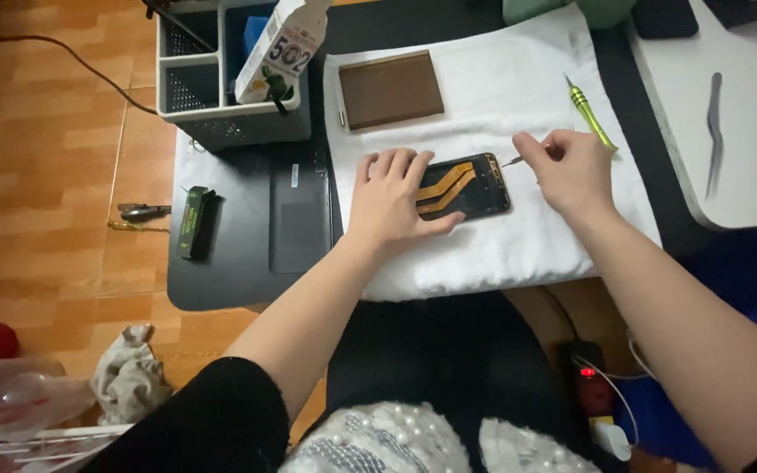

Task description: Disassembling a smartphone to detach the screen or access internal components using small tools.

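Observation:
An opened black phone (470, 186) with orange flex cables lies on a white towel (501, 88). My left hand (392, 200) presses flat on the phone's left half. My right hand (569, 171) pinches thin metal tweezers (515, 160), whose tip touches the phone's upper right corner. A green screwdriver (590, 112) lies on the towel just beyond my right hand. A brown rectangular panel (391, 89) rests on the towel at the back.
A grey organiser basket (221, 123) with a carton (280, 52) stands back left on the black table (247, 271). A small green-black box (194, 221) lies left. Grey tweezers (714, 131) lie on a white table right. A power strip (590, 385) sits on the floor.

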